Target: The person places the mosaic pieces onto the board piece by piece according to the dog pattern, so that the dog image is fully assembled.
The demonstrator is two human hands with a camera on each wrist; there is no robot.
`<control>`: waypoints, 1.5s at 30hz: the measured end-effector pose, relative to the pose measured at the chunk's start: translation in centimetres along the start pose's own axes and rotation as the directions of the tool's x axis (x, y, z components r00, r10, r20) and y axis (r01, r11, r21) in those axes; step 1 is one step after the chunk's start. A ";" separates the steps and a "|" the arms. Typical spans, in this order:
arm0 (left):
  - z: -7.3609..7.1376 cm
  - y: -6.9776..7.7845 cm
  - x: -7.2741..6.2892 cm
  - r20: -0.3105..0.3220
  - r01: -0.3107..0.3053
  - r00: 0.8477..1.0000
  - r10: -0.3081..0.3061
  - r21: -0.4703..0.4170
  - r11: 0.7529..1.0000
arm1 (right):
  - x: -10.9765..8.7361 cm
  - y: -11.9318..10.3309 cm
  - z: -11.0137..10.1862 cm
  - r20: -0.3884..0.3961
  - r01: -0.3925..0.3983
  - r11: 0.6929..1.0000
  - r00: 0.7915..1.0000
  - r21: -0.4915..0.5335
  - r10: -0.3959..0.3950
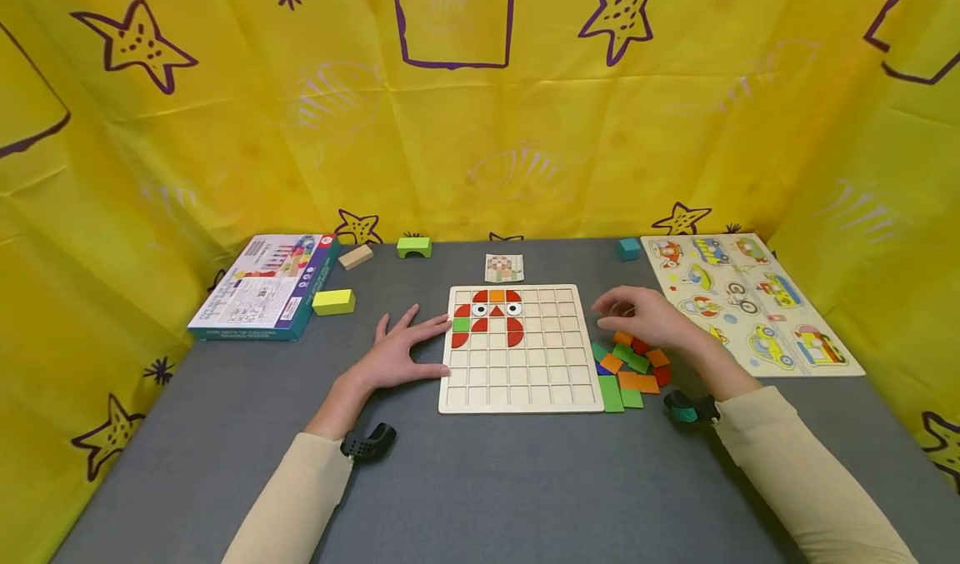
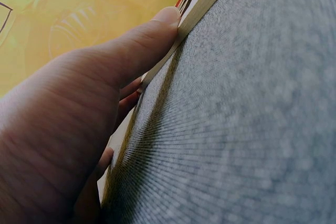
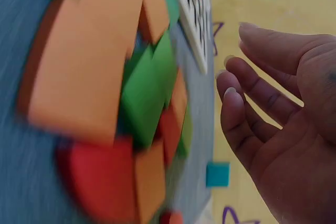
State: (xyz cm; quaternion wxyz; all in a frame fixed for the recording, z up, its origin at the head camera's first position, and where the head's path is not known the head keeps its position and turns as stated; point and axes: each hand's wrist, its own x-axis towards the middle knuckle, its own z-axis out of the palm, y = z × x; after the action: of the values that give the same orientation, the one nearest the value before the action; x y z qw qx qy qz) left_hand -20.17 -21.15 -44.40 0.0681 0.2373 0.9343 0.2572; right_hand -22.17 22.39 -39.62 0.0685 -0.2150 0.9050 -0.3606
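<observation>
A square wooden grid board (image 1: 517, 376) lies at the middle of the table. Red, orange and green pieces and two eye pieces (image 1: 480, 310) fill part of its upper left. My left hand (image 1: 393, 356) is spread at the board's left side. In the left wrist view its thumb (image 2: 142, 51) rests against the wooden edge. My right hand (image 1: 645, 314) hovers just beyond a heap of loose pieces, including a green one (image 1: 611, 393), right of the board. Its fingers bend loosely with nothing between them; the right wrist view shows the same hand (image 3: 294, 108) beside orange pieces (image 3: 79, 72).
Behind the board lies a small pattern card (image 1: 504, 267). A boxed game (image 1: 258, 285) and a yellow block (image 1: 333, 301) are at left, a green arch block (image 1: 414, 247) behind. To the right are a teal cube (image 1: 628, 250) and a vehicle puzzle board (image 1: 750, 297).
</observation>
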 end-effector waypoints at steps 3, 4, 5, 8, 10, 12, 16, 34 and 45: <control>0.0 0.0 0.0 0.002 0.002 1.000 -0.002 0.005 1.000 | -1.0 0.7 -0.8 -0.008 -0.005 1.000 1.000 -0.018 0.005; 0.0 0.0 0.0 0.002 0.003 1.000 -0.003 0.006 1.000 | -1.3 1.0 -1.1 -0.012 -0.002 1.000 1.000 -0.026 0.002; 0.0 0.0 0.0 0.004 0.005 1.000 -0.005 0.004 1.000 | -1.6 1.3 -1.3 -0.012 0.001 0.999 1.000 -0.034 -0.001; -0.1 0.2 0.0 0.007 0.011 1.000 -0.011 -0.003 1.000 | -2.5 2.1 -2.1 -0.016 0.000 0.999 1.000 -0.047 0.000; -0.1 0.2 -0.1 0.008 0.012 1.000 -0.012 -0.006 1.000 | -3.0 2.5 -2.6 -0.013 -0.016 0.999 1.000 -0.048 0.015; -0.1 0.3 -0.1 0.010 0.014 1.000 -0.014 -0.009 1.000 | -3.5 2.9 -3.0 -0.009 -0.029 0.999 1.000 -0.043 0.029; -0.2 0.3 -0.1 0.012 0.018 1.000 -0.018 -0.012 1.000 | -4.2 3.5 -3.8 -0.001 -0.055 0.997 0.998 -0.046 0.055; 0.0 0.0 0.1 0.011 0.014 1.000 -0.014 -0.005 1.000 | -4.6 5.0 -4.4 0.059 -0.039 0.978 0.997 -0.205 0.052; -0.1 0.3 0.0 0.013 0.015 1.000 -0.015 -0.008 1.000 | -3.5 4.6 -4.0 0.093 -0.013 0.976 0.995 -0.219 0.034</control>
State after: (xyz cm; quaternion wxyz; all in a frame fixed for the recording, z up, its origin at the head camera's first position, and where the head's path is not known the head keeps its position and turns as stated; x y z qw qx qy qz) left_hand -20.11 -20.98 -44.19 0.0770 0.2319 0.9345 0.2590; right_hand -21.68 29.43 -39.92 0.0922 -0.2273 0.9373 -0.2477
